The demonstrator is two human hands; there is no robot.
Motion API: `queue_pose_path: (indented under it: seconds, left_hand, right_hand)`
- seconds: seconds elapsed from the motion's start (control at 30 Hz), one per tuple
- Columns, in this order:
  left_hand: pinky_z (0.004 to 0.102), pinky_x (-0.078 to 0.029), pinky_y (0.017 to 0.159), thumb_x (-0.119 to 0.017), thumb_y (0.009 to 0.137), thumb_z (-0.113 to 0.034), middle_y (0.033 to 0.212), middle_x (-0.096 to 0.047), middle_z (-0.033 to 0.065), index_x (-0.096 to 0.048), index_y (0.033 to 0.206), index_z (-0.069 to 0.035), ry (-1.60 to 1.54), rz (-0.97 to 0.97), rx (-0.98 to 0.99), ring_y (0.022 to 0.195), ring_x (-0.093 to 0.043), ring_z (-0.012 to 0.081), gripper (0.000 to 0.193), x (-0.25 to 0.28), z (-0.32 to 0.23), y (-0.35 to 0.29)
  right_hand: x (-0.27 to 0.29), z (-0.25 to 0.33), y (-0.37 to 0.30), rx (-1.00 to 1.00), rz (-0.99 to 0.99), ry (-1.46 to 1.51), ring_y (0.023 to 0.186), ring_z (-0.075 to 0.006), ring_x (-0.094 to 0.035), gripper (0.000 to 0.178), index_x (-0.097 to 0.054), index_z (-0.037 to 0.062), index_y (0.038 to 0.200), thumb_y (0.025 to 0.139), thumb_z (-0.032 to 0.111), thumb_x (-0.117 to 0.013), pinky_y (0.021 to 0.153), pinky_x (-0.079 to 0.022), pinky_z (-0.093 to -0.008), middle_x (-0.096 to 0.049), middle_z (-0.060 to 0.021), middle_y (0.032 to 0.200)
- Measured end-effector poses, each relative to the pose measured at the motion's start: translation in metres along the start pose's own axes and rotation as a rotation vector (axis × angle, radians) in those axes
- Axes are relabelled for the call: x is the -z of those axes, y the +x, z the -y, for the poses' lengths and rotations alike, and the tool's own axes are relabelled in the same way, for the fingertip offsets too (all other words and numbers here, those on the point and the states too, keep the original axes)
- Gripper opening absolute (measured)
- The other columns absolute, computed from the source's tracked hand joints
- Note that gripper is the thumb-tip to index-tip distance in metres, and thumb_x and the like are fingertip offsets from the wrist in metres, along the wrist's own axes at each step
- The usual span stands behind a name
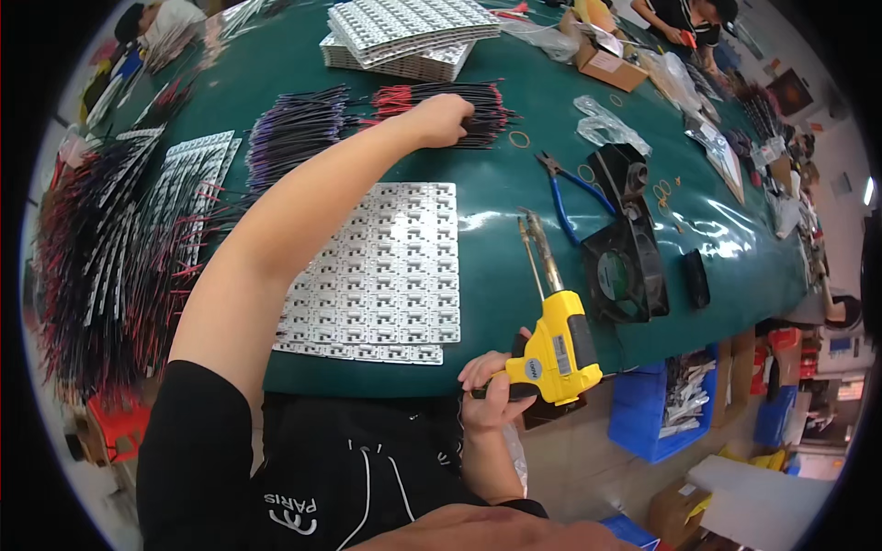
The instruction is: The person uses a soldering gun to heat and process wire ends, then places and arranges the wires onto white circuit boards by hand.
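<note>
One arm [303, 211] outstretched, left hand [444, 121] curled over red-and-black wires [485, 108], finger closure cannot be told, right hand [491, 411] further back, clamped on yellow soldering gun [556, 354], tip pointing forward, white board panel [404, 266] between both grips, slightly left.
</note>
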State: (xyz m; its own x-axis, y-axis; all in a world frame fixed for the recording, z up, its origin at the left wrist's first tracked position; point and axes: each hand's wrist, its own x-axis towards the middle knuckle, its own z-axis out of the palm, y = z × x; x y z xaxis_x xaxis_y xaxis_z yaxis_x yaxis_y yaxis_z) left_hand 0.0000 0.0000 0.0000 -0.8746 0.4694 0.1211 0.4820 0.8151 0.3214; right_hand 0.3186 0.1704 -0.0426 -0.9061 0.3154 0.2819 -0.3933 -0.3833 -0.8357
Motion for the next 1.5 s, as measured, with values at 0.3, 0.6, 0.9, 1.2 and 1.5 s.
queue_pose_path:
  seconds: [0.3,0.6,0.9,1.2,1.5]
  left_hand:
    - [0.0341,-0.043,0.069,-0.046,0.094,-0.018,0.079,-0.057,0.0100,-0.050,0.106,-0.003,-0.570,-0.550,-0.050,0.075,-0.055,0.0214,0.019,0.058,-0.001,-0.003]
    - [0.0243,-0.042,0.080,-0.047,0.096,-0.019,0.083,-0.053,0.0003,-0.051,0.110,-0.003,-1.161,-0.454,-0.126,0.082,-0.051,0.0089,0.022,0.072,-0.017,-0.052]
    - [0.0276,-0.043,0.080,-0.055,0.092,-0.032,0.084,-0.060,0.0049,-0.057,0.102,-0.001,-1.167,-0.520,0.112,0.083,-0.057,0.0126,0.033,0.051,0.019,-0.072]
    - [0.0174,-0.025,0.052,-0.047,0.097,-0.017,0.079,-0.049,-0.0052,-0.058,0.112,0.000,-0.810,-0.551,-0.015,0.061,-0.035,0.0011,0.025,0.138,0.004,-0.126]
    - [0.0256,-0.043,0.074,-0.052,0.092,-0.006,0.084,-0.060,0.0088,-0.057,0.095,0.007,-0.261,-0.372,0.061,0.076,-0.054,0.0144,0.014,0.113,-0.008,-0.240]
  right_hand:
    - [0.002,0.002,0.001,-0.025,0.001,0.030,0.045,-0.0123,-0.043,0.054,-0.019,-0.0102,0.131,0.087,0.009,-0.045,0.042,-0.043,-0.0260,-0.044,-0.0057,0.060]
    - [-0.011,0.007,0.002,-0.015,-0.043,0.089,0.046,-0.0111,-0.043,0.047,-0.028,-0.0107,0.125,0.083,0.000,-0.045,0.048,-0.045,-0.0258,-0.044,-0.0046,0.057]
    - [-0.006,-0.006,0.002,-0.185,0.035,-0.020,0.050,-0.0109,-0.047,0.023,-0.040,-0.0010,0.109,0.088,0.002,-0.046,0.049,-0.039,-0.0237,-0.045,-0.0037,0.060]
    - [0.003,0.006,0.000,-0.082,-0.008,-0.022,0.051,-0.0090,-0.048,0.022,-0.040,0.0013,0.109,0.089,0.002,-0.047,0.049,-0.044,-0.0243,-0.049,-0.0039,0.072]
    - [-0.008,0.009,0.006,-0.110,-0.077,-0.016,0.046,-0.0099,-0.045,0.019,-0.041,0.0003,0.106,0.089,0.004,-0.047,0.046,-0.043,-0.0248,-0.047,-0.0038,0.063]
